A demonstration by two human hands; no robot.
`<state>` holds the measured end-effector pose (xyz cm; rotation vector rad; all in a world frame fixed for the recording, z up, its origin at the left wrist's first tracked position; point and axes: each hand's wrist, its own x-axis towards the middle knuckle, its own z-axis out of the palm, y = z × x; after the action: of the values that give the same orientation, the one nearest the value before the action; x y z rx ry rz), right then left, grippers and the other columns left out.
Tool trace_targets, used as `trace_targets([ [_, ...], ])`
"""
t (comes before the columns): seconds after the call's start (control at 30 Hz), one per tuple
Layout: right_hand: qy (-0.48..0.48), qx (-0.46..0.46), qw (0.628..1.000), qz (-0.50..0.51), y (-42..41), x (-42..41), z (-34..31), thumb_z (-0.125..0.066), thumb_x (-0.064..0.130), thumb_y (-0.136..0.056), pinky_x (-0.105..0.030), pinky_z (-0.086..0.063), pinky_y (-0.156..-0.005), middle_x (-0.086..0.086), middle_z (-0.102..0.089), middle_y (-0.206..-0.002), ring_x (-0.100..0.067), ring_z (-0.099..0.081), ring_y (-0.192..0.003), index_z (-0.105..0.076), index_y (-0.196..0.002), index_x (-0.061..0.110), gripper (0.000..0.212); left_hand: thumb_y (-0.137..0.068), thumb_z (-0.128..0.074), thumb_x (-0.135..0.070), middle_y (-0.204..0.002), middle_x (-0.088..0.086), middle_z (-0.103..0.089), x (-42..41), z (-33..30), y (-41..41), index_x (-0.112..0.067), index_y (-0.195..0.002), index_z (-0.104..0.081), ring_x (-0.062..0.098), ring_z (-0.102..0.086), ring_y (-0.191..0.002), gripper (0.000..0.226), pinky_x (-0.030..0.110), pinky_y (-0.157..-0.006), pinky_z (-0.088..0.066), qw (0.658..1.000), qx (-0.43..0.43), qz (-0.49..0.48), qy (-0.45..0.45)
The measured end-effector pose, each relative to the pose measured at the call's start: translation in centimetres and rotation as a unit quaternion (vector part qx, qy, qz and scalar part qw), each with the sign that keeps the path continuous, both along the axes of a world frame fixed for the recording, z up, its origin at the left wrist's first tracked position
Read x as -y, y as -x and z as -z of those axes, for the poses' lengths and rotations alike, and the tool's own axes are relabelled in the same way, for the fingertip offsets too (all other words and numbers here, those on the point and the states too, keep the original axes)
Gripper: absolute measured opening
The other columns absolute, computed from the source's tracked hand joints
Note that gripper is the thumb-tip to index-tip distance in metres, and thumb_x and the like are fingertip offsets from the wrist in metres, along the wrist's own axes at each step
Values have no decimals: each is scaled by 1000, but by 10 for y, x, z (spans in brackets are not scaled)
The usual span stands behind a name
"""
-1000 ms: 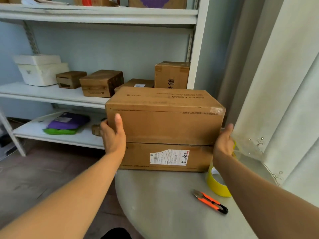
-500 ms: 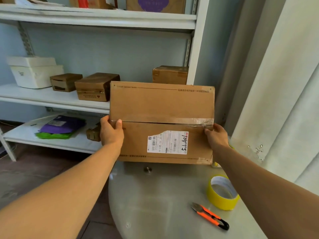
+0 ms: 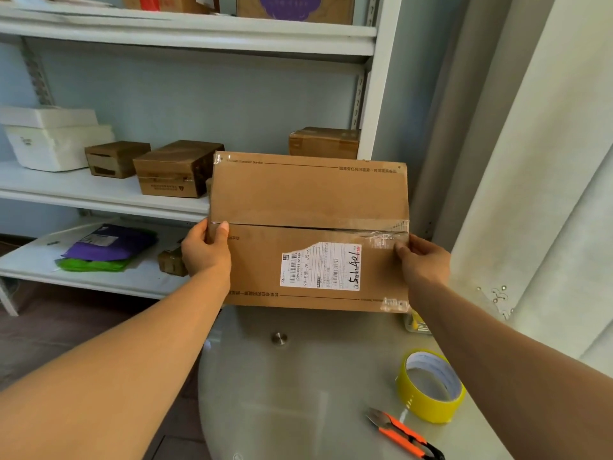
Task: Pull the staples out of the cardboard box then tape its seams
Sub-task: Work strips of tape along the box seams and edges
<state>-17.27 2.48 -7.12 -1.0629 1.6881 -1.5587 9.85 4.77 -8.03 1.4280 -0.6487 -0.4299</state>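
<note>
Round glass table (image 3: 282, 386) before white shelves: cardboard box (image 3: 308, 207) stood on edge at its far rim.

Left hand (image 3: 205, 257) and right hand (image 3: 423, 260) clasp its sides beside the seam; tape roll (image 3: 429, 386) and orange snips (image 3: 403, 434) lie nearer.

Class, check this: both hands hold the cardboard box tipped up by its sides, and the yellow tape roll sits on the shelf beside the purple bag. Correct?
Not quite. In the head view the yellow tape roll lies on the round table, near the orange cutter. The left hand and right hand do hold the cardboard box.
</note>
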Motion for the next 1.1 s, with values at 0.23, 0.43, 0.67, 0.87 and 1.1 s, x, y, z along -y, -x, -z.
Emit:
trace_targets([
  [0.23,0,-33,998,-45,4,13,-11,-61,6,-90,-40,-41,-107,0,-58,-132,-22,-53,-120,-53,-136,20,49,-96,-53,-15,-140,5,-47,10,-13,-8,-19,-139,-46,23,-46,-127,44,38,-109,-36,998,26,42,-26],
  [0.43,-21,-33,997,-62,5,21,-17,-60,14,-93,-44,-40,-107,0,-54,-136,-25,-51,-123,-47,-140,20,49,-96,-53,-13,-143,5,-47,15,-15,-14,-16,-141,-43,24,-43,-131,47,39,-110,-34,993,81,58,-65],
  [0.67,-30,-65,994,-78,4,23,-18,-62,14,-92,-43,-41,-107,-2,-49,-142,-26,-49,-126,-40,-145,18,57,-97,-50,-22,-141,6,-48,18,-13,-11,-19,-141,-44,28,-45,-129,44,42,-106,-37,984,138,25,-107],
  [0.87,-62,-140,985,-77,2,21,-16,-66,31,-88,-47,-48,-99,-4,-52,-138,-30,-57,-116,-41,-143,20,61,-101,-38,-27,-136,13,-43,17,-18,2,-20,-140,-42,33,-44,-122,40,46,-94,-40,925,304,-16,-227],
  [1.1,-95,-182,976,-66,4,26,-8,-62,30,-92,-38,-49,-86,-6,-58,-128,-23,-58,-95,-48,-137,14,51,-101,-35,-26,-136,13,-44,17,-16,16,-18,-130,-52,33,-40,-122,34,45,-98,-34,873,383,-15,-301],
])
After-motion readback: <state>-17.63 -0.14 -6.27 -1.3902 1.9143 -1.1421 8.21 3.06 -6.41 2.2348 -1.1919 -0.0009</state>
